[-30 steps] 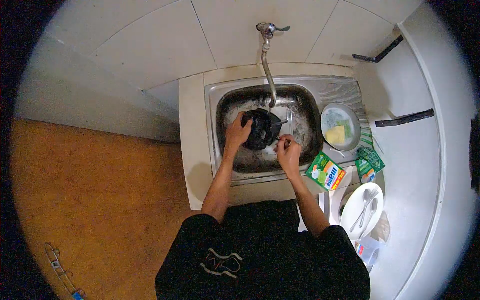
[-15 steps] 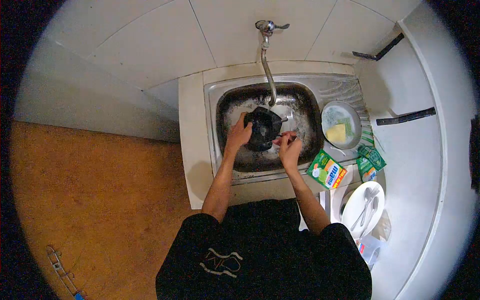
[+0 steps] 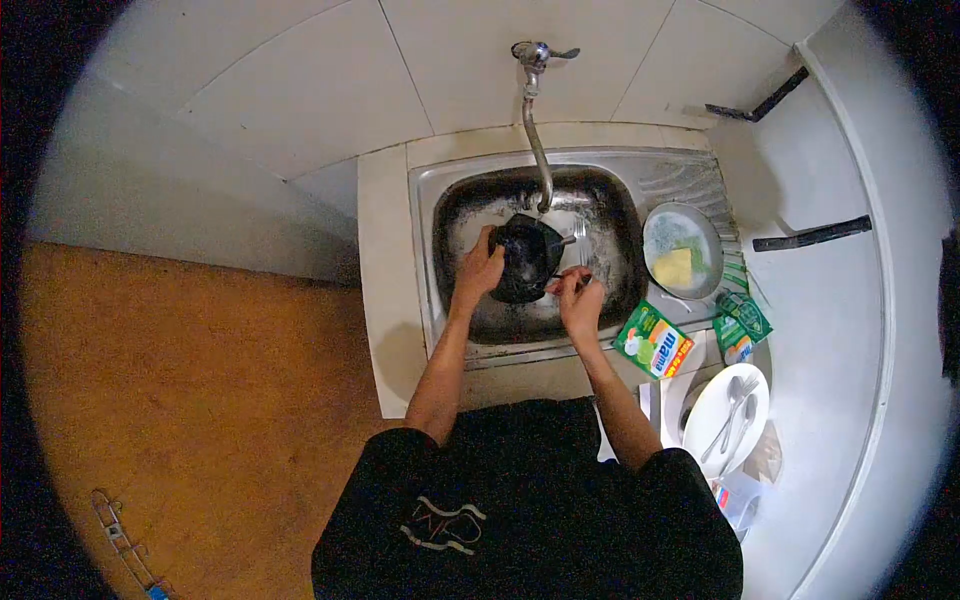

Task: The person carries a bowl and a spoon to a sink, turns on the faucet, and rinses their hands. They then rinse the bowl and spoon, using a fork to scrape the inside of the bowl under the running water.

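Head view, looking straight down: nearest the counter's front right corner stands a round white plate [image 3: 715, 425] with metal spoons [image 3: 737, 405] laid across it, apart from the basin, likely to keep them dry. Just beyond, along the front edge, lies a green and yellow soap packet [image 3: 652, 342], with smaller green packets [image 3: 741, 325] beside it, all within the right arm's reach.

Both forearms stretch over the front rim of the stained steel sink [image 3: 424, 250]. The left hand [image 3: 480, 272] has its fingers curled over the near edge of a small black pan [image 3: 525, 260], holding it tilted over the middle of the basin, seemingly to bring its inside under the spout. The right hand [image 3: 578, 298] is closed in a pinch on a thin metal utensil [image 3: 579, 250], probably a fork, though it is too small to be sure; its tip sits just beside the pan's right edge.

On the drainboard at the right sits a shallow round metal bowl [image 3: 662, 225] holding a yellow sponge [image 3: 673, 268]. At the back edge, a curved metal tap [image 3: 535, 110] reaches down from the white tiled wall [image 3: 300, 90] towards the pan.
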`<action>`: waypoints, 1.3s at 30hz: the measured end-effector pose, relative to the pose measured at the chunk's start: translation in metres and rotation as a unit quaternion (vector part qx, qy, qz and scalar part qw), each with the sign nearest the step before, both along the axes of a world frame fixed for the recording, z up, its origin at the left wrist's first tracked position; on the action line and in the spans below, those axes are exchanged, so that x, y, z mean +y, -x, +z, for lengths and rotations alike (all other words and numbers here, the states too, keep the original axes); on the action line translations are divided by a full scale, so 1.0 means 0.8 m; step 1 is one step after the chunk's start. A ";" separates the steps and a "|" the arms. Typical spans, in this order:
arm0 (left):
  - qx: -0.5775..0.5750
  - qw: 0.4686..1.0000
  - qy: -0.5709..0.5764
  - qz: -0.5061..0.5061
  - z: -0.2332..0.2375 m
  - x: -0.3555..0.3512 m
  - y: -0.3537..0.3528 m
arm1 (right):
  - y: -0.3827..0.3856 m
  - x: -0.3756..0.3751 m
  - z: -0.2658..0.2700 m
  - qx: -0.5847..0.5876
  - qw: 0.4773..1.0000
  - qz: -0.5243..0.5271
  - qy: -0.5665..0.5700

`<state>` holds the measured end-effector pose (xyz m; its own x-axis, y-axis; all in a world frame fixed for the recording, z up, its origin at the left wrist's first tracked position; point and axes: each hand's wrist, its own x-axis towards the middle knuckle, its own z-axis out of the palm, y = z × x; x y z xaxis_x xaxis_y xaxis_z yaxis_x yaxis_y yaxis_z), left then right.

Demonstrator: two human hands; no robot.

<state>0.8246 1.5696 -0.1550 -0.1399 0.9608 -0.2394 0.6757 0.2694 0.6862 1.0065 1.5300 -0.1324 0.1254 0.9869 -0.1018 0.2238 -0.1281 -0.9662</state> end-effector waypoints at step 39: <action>-0.101 0.993 0.056 0.029 0.026 -0.009 -0.005 | 0.003 -0.023 0.039 -0.459 0.862 0.214 -0.001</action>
<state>0.8286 1.5620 -0.1343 -0.1314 0.9187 -0.3724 0.5082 0.3849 0.7704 1.0041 1.5112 -0.1014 -0.2235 0.9627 -0.1528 0.9206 0.1570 -0.3574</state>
